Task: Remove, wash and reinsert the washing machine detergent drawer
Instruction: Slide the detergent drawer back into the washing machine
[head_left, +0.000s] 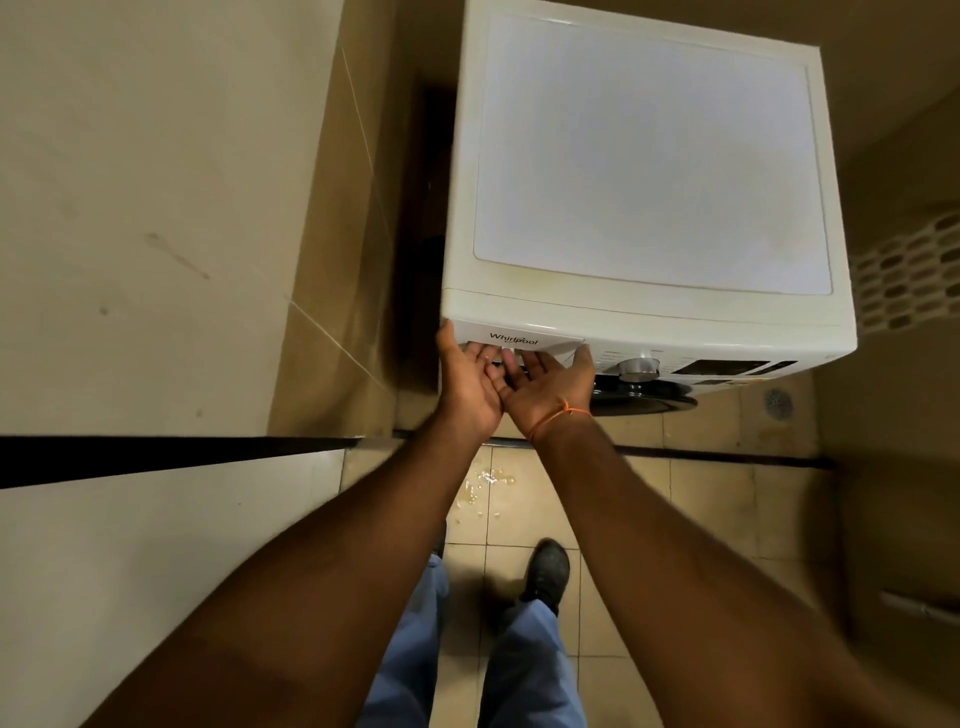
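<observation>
The white washing machine (649, 156) stands ahead of me, seen from above. Its detergent drawer (535, 343) sits at the front left, flush with the control panel. Both my hands are at it, palms turned up. My left hand (467, 384) has its fingers tucked under the drawer front's lower edge and its thumb on the machine's left corner. My right hand (550, 384), with an orange thread at the wrist, hooks its fingers under the same edge, and its thumb touches the drawer's right end. The fingertips are hidden.
A silver dial (640, 368) and dark display (727, 368) lie right of the drawer, with the dark door (644, 401) below. A beige wall is close on the left. Water drops (485, 480) wet the tiled floor. A floor drain (777, 402) is at right.
</observation>
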